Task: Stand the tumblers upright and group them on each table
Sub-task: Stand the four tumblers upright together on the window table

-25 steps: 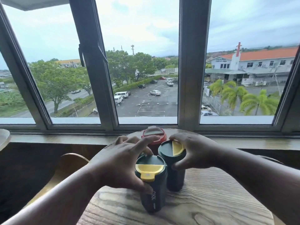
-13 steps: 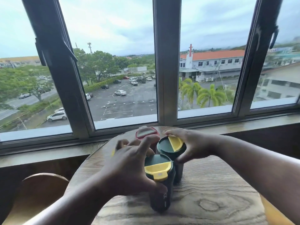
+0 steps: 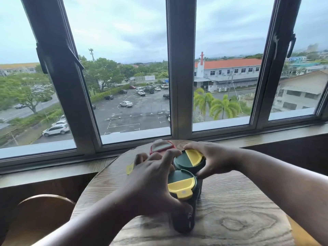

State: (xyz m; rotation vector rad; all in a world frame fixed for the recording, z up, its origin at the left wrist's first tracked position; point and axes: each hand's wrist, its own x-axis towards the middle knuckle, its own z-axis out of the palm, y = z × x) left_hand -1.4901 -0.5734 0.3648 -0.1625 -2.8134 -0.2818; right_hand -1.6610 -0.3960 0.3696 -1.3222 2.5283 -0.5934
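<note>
Left hand spread wide, fingers splayed over the cluster, thumb curled down against the side of the nearest green tumbler, fingertips reaching toward the red one. Gripping that nearest tumbler between thumb and palm, as far as can be told; contact under the palm hidden. Right hand at about 2 o'clock from the left, fingers and thumb curled round the lid rim of the second green tumbler, holding it.

Both green tumblers upright, yellow flip lids up, standing touching one another, the second at 12 o'clock from the first. Red tumbler upright just behind, at 11 o'clock from the second green one, close against the group, partly hidden by the left fingers. A yellow bit peeking out at 9 o'clock from the left hand; cannot tell what it belongs to.

All grouped at the far middle of the round wooden table. Wooden chair back at 8 o'clock from the table. Window sill and dark window frames beyond at 12 o'clock, car park and red-roofed building outside.
</note>
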